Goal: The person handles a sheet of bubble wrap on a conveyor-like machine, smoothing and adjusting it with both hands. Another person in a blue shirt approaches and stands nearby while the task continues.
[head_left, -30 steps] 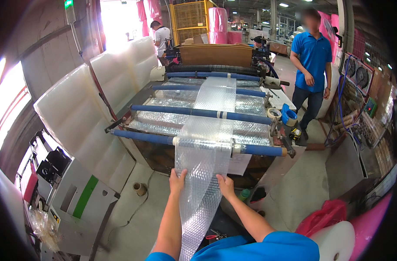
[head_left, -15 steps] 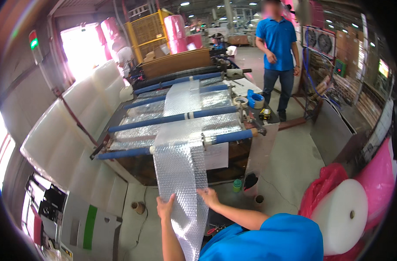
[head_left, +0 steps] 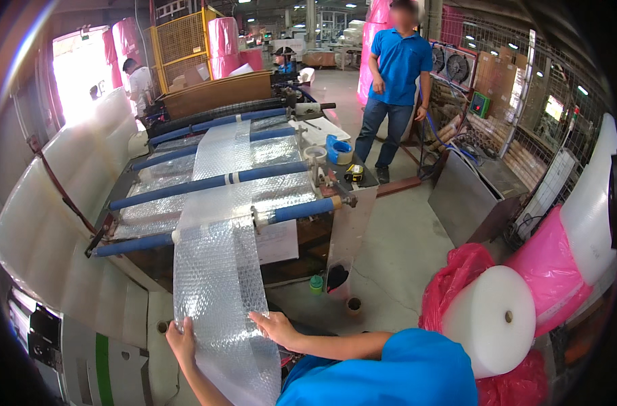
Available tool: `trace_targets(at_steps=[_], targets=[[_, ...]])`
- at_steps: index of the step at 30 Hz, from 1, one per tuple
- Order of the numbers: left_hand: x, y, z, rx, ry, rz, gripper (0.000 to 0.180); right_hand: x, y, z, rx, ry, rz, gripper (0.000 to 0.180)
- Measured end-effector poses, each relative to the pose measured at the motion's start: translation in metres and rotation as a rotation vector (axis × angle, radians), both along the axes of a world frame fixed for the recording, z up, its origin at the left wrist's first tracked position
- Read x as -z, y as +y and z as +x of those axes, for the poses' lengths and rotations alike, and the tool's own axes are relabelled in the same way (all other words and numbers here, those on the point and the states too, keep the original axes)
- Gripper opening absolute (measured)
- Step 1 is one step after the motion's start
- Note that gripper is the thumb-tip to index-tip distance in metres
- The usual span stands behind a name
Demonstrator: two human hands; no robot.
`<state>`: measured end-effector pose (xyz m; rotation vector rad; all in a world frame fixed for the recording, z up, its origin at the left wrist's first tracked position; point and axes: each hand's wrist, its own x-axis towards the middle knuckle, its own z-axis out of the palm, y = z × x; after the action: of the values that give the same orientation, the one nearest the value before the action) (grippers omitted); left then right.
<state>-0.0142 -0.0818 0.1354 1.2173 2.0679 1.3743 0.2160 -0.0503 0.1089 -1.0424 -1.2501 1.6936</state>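
Note:
A long strip of clear bubble wrap [head_left: 217, 284] runs down toward me from a machine with blue rollers [head_left: 213, 181]. My left hand [head_left: 183, 343] grips its left edge, thumb on top and the other fingers underneath. At the right edge, a little higher, my right hand [head_left: 274, 327] pinches the strip between thumb and fingers. Between my hands the film lies fairly flat, and its lower end passes down in front of my body. Part of each hand's fingers is hidden beneath the film.
On the machine's right corner sit a blue tape roll [head_left: 338, 150] and a yellow tape measure [head_left: 354, 173]. A person in a blue shirt [head_left: 398, 68] stands beyond it. A large white foam roll [head_left: 488, 323] is at right; a green bottle [head_left: 316, 284] stands by the machine.
My view has turned right, so the machine and strip appear farther left. Both hands still grip the strip's edges. The person in blue remains standing by the machine.

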Motion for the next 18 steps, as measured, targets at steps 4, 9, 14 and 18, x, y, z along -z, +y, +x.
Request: trace_targets(at_steps=[4, 9, 14, 18], targets=[[0.035, 0.002, -0.003, -0.004, -0.145, 0.171, 0.019, 0.029, 0.002, 0.004, -0.059, 0.021, -0.03, 0.042], [0.097, 0.031, -0.001, -0.076, 0.009, 0.053, 0.026, 0.096, 0.037, 0.004, 0.014, -0.29, 0.152, 0.036], [0.144, 0.067, 0.016, -0.192, 0.185, -0.085, 0.038, 0.15, 0.083, -0.005, 0.078, -0.398, 0.268, 0.044], [0.155, 0.081, 0.016, -0.204, 0.241, -0.133, 0.04, 0.159, 0.094, -0.008, 0.135, -0.463, 0.235, 0.046]])
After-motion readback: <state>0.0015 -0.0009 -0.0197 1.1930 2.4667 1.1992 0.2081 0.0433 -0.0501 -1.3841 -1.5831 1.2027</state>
